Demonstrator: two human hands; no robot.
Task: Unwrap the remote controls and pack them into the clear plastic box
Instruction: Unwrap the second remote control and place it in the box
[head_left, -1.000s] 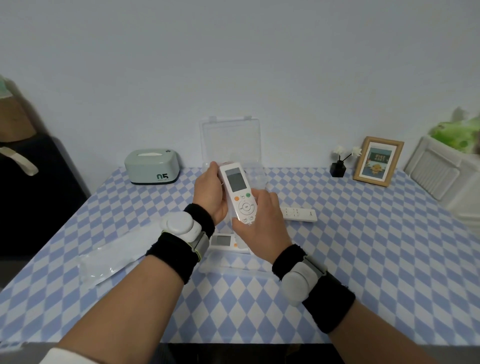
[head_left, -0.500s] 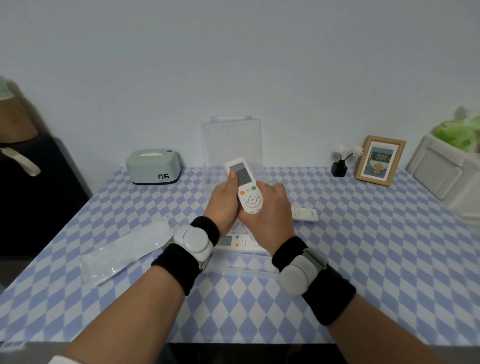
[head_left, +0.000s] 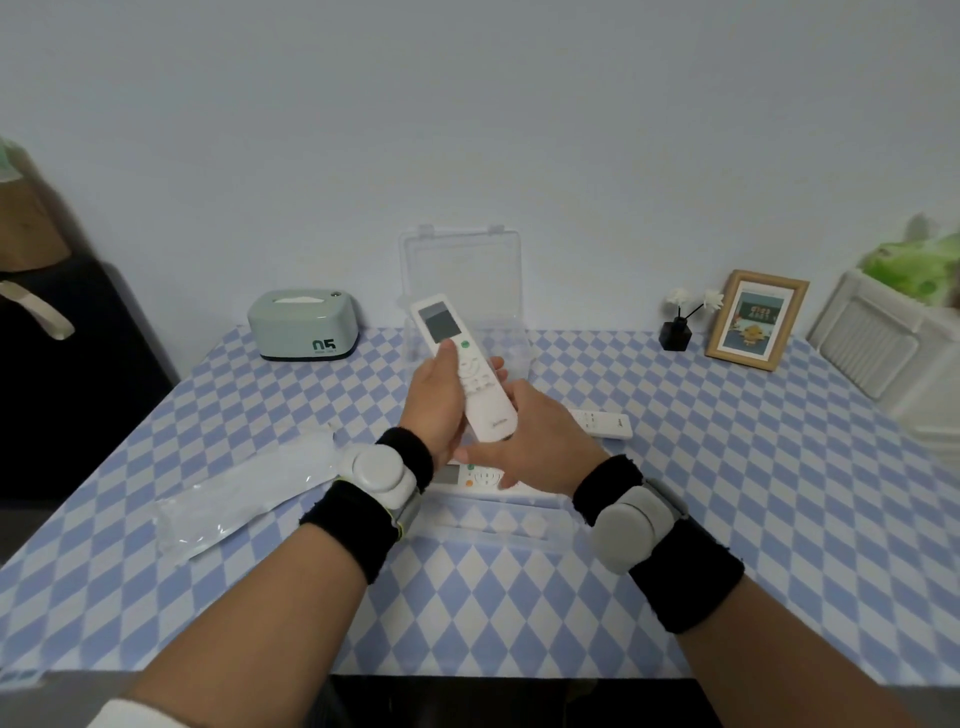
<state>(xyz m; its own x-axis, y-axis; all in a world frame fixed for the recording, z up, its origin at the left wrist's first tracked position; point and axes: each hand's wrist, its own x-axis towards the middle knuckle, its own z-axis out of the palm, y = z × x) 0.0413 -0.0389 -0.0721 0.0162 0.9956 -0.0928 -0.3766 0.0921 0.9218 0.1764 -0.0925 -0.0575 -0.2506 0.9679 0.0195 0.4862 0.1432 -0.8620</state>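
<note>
Over the blue-checked table (head_left: 727, 519), the left hand (head_left: 434, 400) grips a white remote (head_left: 465, 364) just before the clear plastic box (head_left: 460, 270) (lid upright), the right hand (head_left: 540, 447), fingers loosely spread, partly hiding a second remote (head_left: 470, 475), a tissue box (head_left: 304, 325) left of it.

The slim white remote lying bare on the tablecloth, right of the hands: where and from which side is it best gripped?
Probably across its narrow width near the middle, fingers on the two long edges, coming from above. The slim white remote lies flat on the tablecloth, long axis running left to right, with its left end hidden behind the right hand.
</note>
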